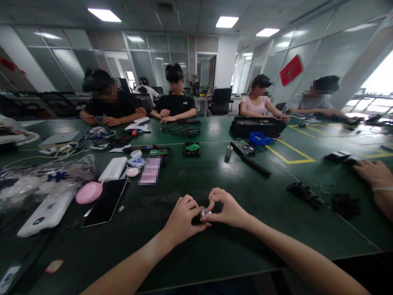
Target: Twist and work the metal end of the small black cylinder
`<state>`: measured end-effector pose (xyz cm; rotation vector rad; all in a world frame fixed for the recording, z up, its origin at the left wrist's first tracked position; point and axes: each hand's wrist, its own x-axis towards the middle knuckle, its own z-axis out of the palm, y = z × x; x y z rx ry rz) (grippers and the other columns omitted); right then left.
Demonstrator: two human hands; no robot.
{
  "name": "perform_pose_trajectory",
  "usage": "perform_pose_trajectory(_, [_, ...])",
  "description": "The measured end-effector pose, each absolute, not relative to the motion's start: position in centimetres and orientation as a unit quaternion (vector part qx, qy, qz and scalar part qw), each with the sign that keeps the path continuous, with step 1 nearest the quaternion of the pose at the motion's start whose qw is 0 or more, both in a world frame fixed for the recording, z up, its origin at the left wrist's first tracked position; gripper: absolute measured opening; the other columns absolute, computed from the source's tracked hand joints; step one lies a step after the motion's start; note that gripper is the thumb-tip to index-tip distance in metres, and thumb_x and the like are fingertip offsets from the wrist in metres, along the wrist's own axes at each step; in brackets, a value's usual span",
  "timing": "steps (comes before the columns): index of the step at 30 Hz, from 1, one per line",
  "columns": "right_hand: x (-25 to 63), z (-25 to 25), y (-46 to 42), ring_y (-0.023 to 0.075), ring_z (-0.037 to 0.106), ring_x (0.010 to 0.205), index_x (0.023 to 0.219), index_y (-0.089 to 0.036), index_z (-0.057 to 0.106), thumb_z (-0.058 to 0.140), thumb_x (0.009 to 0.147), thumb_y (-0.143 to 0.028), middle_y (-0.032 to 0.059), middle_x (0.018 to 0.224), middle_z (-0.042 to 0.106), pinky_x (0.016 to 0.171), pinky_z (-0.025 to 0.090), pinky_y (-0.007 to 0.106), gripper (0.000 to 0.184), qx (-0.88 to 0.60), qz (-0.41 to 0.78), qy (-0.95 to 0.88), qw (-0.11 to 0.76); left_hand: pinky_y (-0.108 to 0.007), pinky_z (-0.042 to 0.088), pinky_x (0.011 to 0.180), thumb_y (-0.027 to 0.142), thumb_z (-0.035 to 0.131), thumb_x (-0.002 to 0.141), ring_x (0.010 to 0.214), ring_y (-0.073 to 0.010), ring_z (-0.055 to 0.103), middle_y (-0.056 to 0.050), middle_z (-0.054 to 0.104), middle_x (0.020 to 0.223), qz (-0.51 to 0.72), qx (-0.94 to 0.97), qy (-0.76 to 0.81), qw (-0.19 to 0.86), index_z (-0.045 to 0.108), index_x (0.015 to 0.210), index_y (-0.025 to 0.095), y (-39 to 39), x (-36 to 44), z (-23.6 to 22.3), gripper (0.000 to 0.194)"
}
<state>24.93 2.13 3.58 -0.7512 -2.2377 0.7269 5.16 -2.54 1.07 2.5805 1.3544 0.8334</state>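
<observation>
My left hand (183, 218) and my right hand (225, 209) meet over the green table (196, 246) near its front edge. Both are closed in a pinch on one small part (205, 213), dark with a shiny silver end. The left hand's fingers curl under it. On the right hand, thumb and forefinger arch over it. What the part is I cannot make out.
A black phone (106, 202), a pink round case (89, 192) and white power banks (46, 211) lie at the left. Circuit boards (192, 149), a small cylinder (228, 153), a blue tray (260, 139) and black parts (303, 191) sit farther out. Another person's hand (373, 172) rests at the right. Several people sit across the table.
</observation>
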Motion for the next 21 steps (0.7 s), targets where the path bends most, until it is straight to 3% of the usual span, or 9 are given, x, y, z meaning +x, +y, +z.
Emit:
perform_pose_trajectory(6, [24.9, 3.9, 2.0, 0.0162, 0.057, 0.075, 0.065, -0.018, 0.067, 0.083, 0.066, -0.039, -0.0011, 0.076, 0.057, 0.075, 0.038, 0.032, 0.026, -0.305, 0.263, -0.852, 0.335, -0.036, 0.038, 0.072, 0.041, 0.077, 0.075, 0.087, -0.0232, 0.052, -0.003, 0.065, 0.084, 0.273, 0.85, 0.447, 0.055, 0.07, 0.086, 0.022, -2.6, 5.2, 1.1, 0.023])
perform_pose_trajectory(12, [25.1, 4.1, 2.0, 0.0163, 0.057, 0.08, 0.066, -0.019, 0.068, 0.078, 0.074, -0.036, -0.0014, 0.08, 0.057, 0.081, 0.036, 0.034, 0.021, -0.31, 0.262, -0.86, 0.309, -0.035, 0.039, 0.072, 0.044, 0.077, 0.074, 0.087, -0.0228, 0.051, -0.003, 0.064, 0.083, 0.275, 0.846, 0.453, 0.058, 0.071, 0.086, 0.023, -2.5, 5.1, 0.9, 0.026])
perform_pose_trajectory(21, [25.6, 4.8, 2.1, 0.0175, 0.053, 0.087, 0.09, -0.026, 0.074, 0.068, 0.085, -0.035, 0.0007, 0.089, 0.054, 0.082, 0.037, 0.034, 0.011, -0.272, 0.243, -0.895, 0.257, -0.035, 0.04, 0.072, 0.047, 0.075, 0.075, 0.086, -0.0229, 0.051, -0.003, 0.063, 0.082, 0.271, 0.844, 0.458, 0.065, 0.07, 0.085, 0.021, -2.4, 5.0, 0.9, 0.029])
